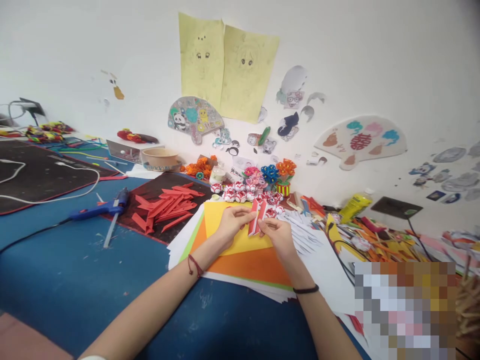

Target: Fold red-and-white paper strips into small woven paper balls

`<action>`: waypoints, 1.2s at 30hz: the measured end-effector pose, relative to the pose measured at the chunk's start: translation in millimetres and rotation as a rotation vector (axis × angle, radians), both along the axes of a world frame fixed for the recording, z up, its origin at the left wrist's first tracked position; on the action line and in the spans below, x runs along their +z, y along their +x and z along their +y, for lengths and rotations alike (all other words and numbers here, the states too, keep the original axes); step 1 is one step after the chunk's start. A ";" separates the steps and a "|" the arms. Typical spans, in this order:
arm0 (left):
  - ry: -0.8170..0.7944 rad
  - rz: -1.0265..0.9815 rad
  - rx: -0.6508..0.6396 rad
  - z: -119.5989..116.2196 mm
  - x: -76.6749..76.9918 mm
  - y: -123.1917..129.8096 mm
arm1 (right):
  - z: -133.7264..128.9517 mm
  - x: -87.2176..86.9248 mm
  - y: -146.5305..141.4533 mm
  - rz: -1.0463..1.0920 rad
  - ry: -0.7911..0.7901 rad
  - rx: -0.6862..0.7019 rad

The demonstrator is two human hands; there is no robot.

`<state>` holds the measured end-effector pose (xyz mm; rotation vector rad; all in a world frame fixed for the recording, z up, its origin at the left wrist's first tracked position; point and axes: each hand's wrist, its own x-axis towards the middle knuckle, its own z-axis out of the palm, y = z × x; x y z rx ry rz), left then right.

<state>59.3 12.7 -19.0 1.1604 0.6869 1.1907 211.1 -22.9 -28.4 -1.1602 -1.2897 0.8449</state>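
Between my two hands is a small folded red and white paper piece (256, 218), held over a stack of coloured paper. My left hand (234, 225) pinches its left side with thumb and forefinger. From the right, my right hand (278, 234) grips its other edge. Below lie a yellow sheet (215, 215), an orange sheet (240, 270) and white sheets fanned beneath. Just behind my hands sit several red and white folded paper balls (239, 192). Folded red paper strips (167, 205) are heaped on a dark mat to the left.
A blue glue gun (97, 209) with its cord lies on the blue table (75, 280) at left. A beige bowl (160, 159) and paper flowers (270, 174) stand along the wall. At right are a yellow bottle (356, 205), paper scraps (397, 237) and a pixelated area.
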 end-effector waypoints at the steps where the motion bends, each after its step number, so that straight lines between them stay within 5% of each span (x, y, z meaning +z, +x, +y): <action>1: -0.003 0.009 0.002 -0.1 0.0 -0.2 | 0.0 0.1 0.2 0.003 0.001 0.007; 15: 0.002 0.011 -0.074 -1.3 -2.0 -2.2 | 3.9 -7.9 6.6 -0.019 -0.005 0.197; 30: -0.104 -0.120 -0.222 1.8 -8.5 -5.9 | 1.3 -9.4 -0.2 -0.014 0.083 0.156; 36: -0.103 -0.056 -0.139 1.5 -7.0 -6.4 | 3.7 -14.3 -0.3 -0.079 0.142 0.103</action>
